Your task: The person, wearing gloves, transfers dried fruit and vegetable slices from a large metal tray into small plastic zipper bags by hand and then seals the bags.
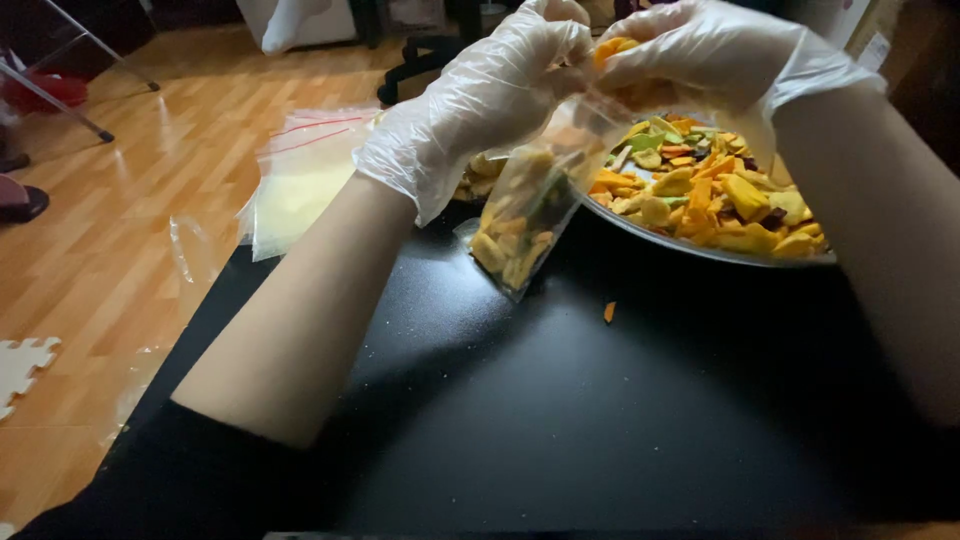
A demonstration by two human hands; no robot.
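A small clear plastic bag hangs above the black table, about half full of dried fruit chips in yellow, orange and green. The left hand, in a thin see-through glove, pinches the bag's top edge and holds its mouth up. The right hand, gloved the same way, is closed around a few orange chips right over the bag's opening. Just behind the bag sits a round metal tray heaped with the same mixed chips. One orange crumb lies on the table below the tray. A pile of empty clear bags lies at the table's left edge, over the wooden floor.
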